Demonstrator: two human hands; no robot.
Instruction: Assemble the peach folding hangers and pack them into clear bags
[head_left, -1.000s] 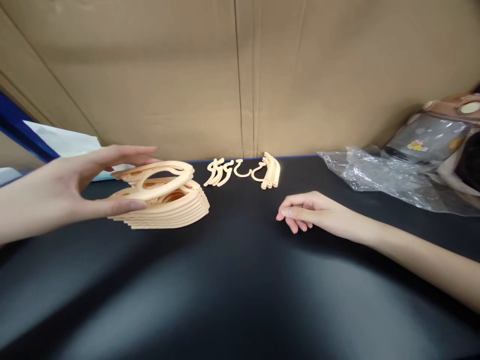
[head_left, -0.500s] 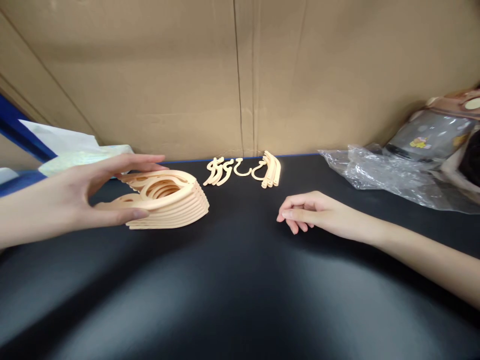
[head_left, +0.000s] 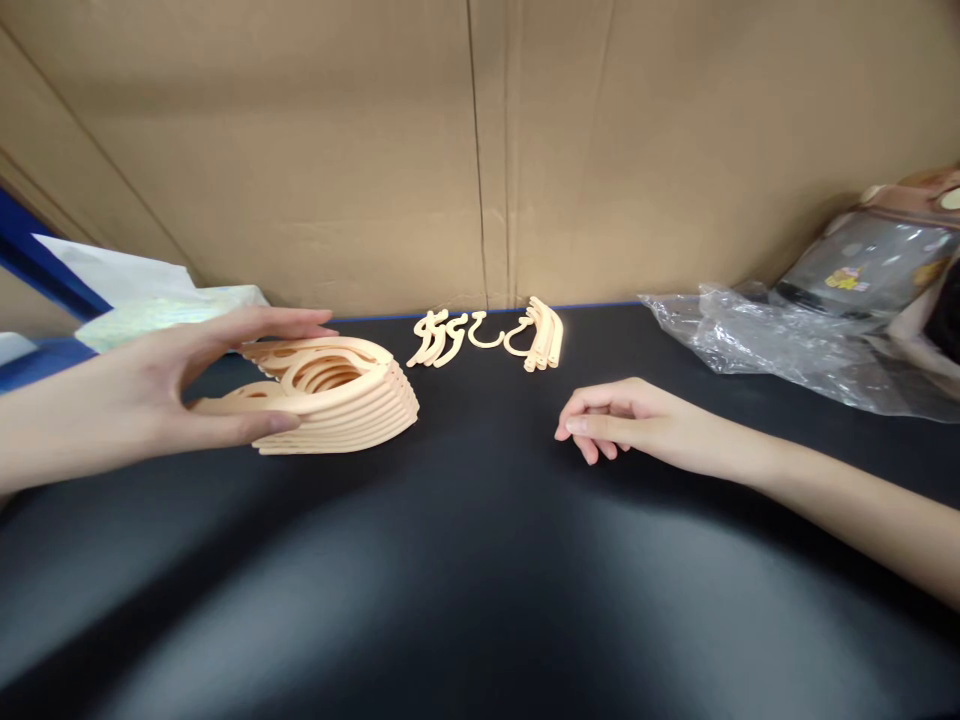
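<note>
A stack of peach plastic hanger bodies (head_left: 352,405) lies on the black table (head_left: 480,560) at the left. My left hand (head_left: 195,385) clasps the stack's left end, fingers over the top piece and thumb along its near side. Behind the stack, near the cardboard wall, lie several small peach hooks (head_left: 439,340) and a bundle of curved peach bars (head_left: 544,345). My right hand (head_left: 630,420) rests on the table to the right, fingers loosely curled, and holds nothing that I can see.
A cardboard wall (head_left: 480,150) closes off the back. Crumpled clear plastic (head_left: 780,345) and a transparent packaged item (head_left: 870,260) lie at the right. White and pale green sheets (head_left: 142,300) and a blue rail (head_left: 37,265) sit at the far left.
The top hanger piece, lifted above the stack a second ago, has come down onto it under my left hand. My right hand has stayed in place.
</note>
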